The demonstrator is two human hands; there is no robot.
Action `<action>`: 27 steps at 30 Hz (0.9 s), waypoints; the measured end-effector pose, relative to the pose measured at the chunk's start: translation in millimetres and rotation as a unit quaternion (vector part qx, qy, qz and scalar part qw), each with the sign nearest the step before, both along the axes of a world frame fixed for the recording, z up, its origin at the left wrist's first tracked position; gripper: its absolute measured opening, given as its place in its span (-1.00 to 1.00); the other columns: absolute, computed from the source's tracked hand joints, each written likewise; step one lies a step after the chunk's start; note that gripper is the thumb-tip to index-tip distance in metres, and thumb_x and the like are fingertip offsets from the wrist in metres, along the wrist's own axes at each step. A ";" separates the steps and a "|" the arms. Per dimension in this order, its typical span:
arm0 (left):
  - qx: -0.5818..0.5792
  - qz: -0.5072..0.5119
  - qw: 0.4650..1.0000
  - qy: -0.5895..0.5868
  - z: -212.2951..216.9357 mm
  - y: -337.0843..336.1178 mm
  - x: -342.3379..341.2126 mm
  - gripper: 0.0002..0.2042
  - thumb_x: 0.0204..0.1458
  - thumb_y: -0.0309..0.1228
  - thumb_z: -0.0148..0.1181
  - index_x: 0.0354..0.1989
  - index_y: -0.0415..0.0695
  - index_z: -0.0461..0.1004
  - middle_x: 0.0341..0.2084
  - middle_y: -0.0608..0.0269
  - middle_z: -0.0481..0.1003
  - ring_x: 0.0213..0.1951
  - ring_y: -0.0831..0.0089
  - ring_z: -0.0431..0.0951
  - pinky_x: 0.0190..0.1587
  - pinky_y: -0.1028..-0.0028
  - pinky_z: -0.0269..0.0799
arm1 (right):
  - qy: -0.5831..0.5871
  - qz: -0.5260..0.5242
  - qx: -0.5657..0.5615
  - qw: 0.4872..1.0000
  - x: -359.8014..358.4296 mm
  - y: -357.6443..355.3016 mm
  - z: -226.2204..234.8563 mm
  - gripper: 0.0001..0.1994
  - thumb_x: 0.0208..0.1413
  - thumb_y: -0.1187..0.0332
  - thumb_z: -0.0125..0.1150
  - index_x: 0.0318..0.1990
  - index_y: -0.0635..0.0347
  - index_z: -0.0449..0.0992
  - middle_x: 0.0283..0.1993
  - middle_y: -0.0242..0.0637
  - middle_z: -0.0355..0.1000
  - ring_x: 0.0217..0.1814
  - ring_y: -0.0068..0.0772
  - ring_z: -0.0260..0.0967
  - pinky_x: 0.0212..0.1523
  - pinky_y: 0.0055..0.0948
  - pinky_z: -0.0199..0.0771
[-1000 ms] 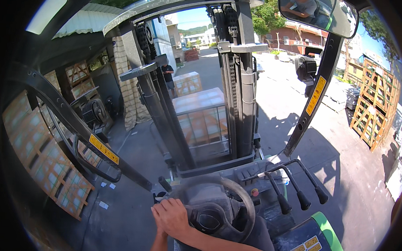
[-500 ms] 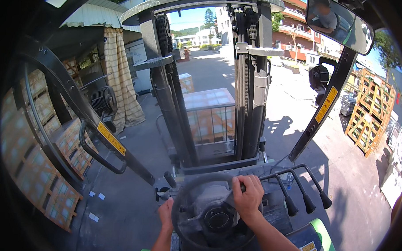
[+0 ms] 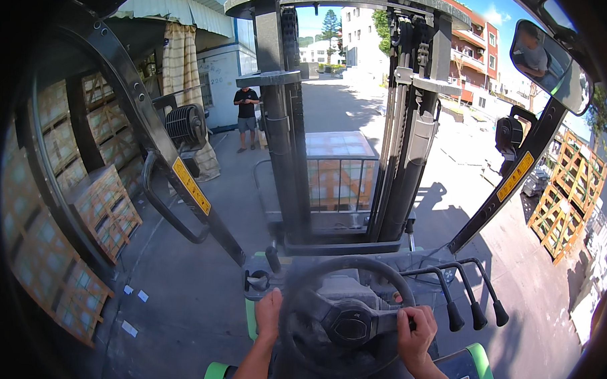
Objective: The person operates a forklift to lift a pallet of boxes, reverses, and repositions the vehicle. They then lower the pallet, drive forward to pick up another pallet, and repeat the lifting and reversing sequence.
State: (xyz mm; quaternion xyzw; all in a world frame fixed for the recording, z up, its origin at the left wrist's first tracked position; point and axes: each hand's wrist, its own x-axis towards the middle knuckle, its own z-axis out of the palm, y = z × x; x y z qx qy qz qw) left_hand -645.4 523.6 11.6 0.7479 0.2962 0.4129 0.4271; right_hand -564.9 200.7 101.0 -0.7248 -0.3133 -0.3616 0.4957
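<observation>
A black steering wheel [image 3: 299, 273] sits low in the middle, with a round hub [image 3: 350, 327]. On its right side my right hand [image 3: 417, 334] is closed around a dark knob at the rim. My left hand [image 3: 268, 314] is curled beside the left side of the wheel, below a small dark lever [image 3: 257, 279]; its fingers are mostly hidden, and what they hold does not show. Three bent levers with black grips [image 3: 478, 314] stand to the right of the wheel. Beyond the forklift mast [image 3: 412, 146], a wood-framed crate [image 3: 340, 181] rests behind the load guard bars.
Stacked crates [image 3: 109, 209] line the left side near a checked curtain [image 3: 181, 65]. A person [image 3: 246, 114] stands left of the mast, hands together in front. Wooden crate frames [image 3: 567, 199] stand at the right. A mirror [image 3: 550, 64] hangs upper right.
My right hand and the knob have swung clockwise, from the top of the wheel to its right side. The view has shifted; the standing person now shows left of the mast.
</observation>
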 end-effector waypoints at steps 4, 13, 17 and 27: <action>0.026 0.025 0.999 0.007 -2.2 19.6 14.4 -0.49 0.37 -0.09 -0.05 -0.42 -0.34 0.49 -0.51 -0.29 0.46 -0.43 -0.24 0.48 -0.35 -0.02 0.29 | -0.076 0.024 0.036 0.996 40.4 150.4 65.5 -0.89 0.10 0.45 0.39 -0.38 0.19 0.54 -0.41 -0.21 0.47 -0.35 -0.05 0.42 -0.32 -0.13 0.41; 0.015 0.005 1.000 0.019 -8.0 48.0 45.2 -0.51 0.37 -0.07 -0.08 -0.40 -0.21 0.59 -0.39 -0.14 0.61 -0.27 -0.26 0.59 -0.23 -0.08 0.43 | -0.079 0.188 -0.185 0.961 -77.9 77.3 -57.9 -0.89 0.00 0.47 0.46 -0.35 0.11 0.60 -0.35 -0.27 0.49 -0.25 -0.12 0.45 -0.20 -0.10 0.43; 0.004 0.011 0.999 0.030 0.5 50.0 49.1 -0.49 0.37 -0.07 -0.10 -0.41 -0.21 0.60 -0.42 -0.18 0.59 -0.26 -0.27 0.59 -0.23 -0.08 0.42 | -0.013 0.019 -0.066 0.998 15.7 40.6 -14.2 -0.94 0.11 0.55 0.34 -0.36 0.22 0.56 -0.43 -0.22 0.46 -0.39 -0.18 0.39 -0.36 -0.26 0.37; 0.029 0.018 0.999 0.036 0.7 75.0 86.7 -0.49 0.37 -0.08 -0.09 -0.36 -0.30 0.57 -0.44 -0.27 0.54 -0.33 -0.31 0.53 -0.27 -0.04 0.39 | -0.136 0.217 -0.108 0.961 1.0 244.0 13.8 -0.89 0.04 0.37 0.44 -0.39 0.07 0.58 -0.38 -0.36 0.44 -0.28 -0.25 0.44 -0.23 -0.29 0.44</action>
